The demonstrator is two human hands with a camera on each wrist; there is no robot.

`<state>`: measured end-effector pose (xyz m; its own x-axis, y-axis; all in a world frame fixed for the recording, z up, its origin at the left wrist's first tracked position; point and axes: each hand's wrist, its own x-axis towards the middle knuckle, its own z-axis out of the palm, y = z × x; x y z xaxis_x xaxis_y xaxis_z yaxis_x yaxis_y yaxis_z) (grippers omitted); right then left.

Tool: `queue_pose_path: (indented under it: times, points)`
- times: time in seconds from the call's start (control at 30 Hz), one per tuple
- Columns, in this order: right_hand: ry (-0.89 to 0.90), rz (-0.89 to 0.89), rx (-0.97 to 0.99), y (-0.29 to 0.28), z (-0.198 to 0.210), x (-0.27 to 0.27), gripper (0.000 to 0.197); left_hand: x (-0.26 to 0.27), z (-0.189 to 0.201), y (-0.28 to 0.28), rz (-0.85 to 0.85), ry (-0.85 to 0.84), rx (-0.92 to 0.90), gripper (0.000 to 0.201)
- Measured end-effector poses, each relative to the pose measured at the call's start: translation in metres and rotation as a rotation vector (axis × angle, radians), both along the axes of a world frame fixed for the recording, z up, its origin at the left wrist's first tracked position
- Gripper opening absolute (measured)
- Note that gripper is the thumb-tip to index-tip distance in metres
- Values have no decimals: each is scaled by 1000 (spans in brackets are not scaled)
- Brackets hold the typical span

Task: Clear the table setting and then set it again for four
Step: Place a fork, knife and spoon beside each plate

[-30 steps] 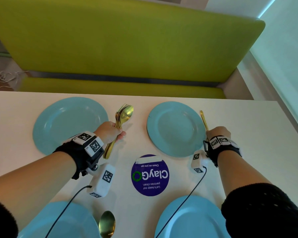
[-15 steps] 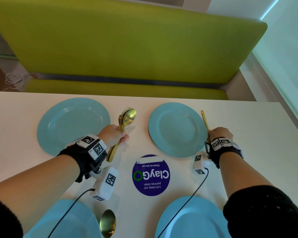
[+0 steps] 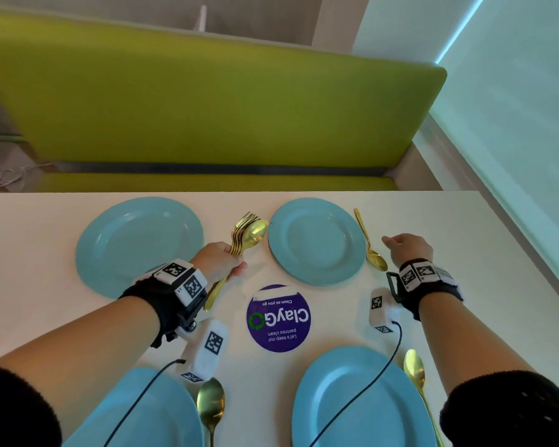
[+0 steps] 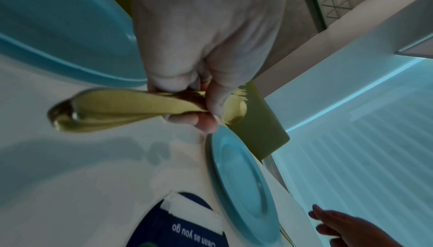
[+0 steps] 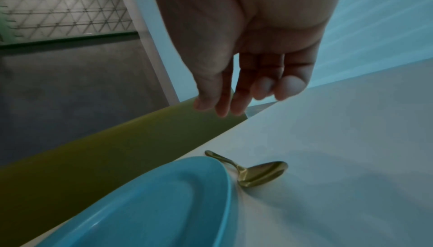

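Several blue plates lie on the white table: far left plate, far right plate, near left plate, near right plate. My left hand grips a bundle of gold forks and a spoon between the two far plates. A gold spoon lies on the table right of the far right plate. My right hand hovers just right of it, fingers relaxed and holding nothing.
A round purple sticker marks the table's middle. Gold spoons lie by the near plates, one between them and one at the right. A green bench runs behind the far table edge. A pale wall stands at the right.
My right hand has let go of the gold spoon beside the far right plate and lifted off to the right, fingers relaxed. The left hand keeps its cutlery bundle, shifted slightly right.
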<state>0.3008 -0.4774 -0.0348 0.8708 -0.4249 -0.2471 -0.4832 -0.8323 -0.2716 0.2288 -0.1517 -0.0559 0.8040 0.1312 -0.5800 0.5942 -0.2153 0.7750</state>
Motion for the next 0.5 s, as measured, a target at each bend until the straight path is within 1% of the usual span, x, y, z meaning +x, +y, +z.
queue_pose_path:
  times: [0.1,0.2,0.33,0.43,0.5]
  points:
    - [-10,96,52,21,10,-25,33,-14,7,0,-47,5,-32,13]
    - [-32,212,88,56,17,-57,26,-31,15,6,-124,14,-52,13]
    - [-43,379,144,120,29,-103,18,-60,28,23,-192,30,-81,11]
    - [-79,493,213,172,37,-135,17,-82,36,40,-256,34,-87,12]
    - [-100,595,196,205,41,-154,18,-95,39,52,-295,31,-96,15]
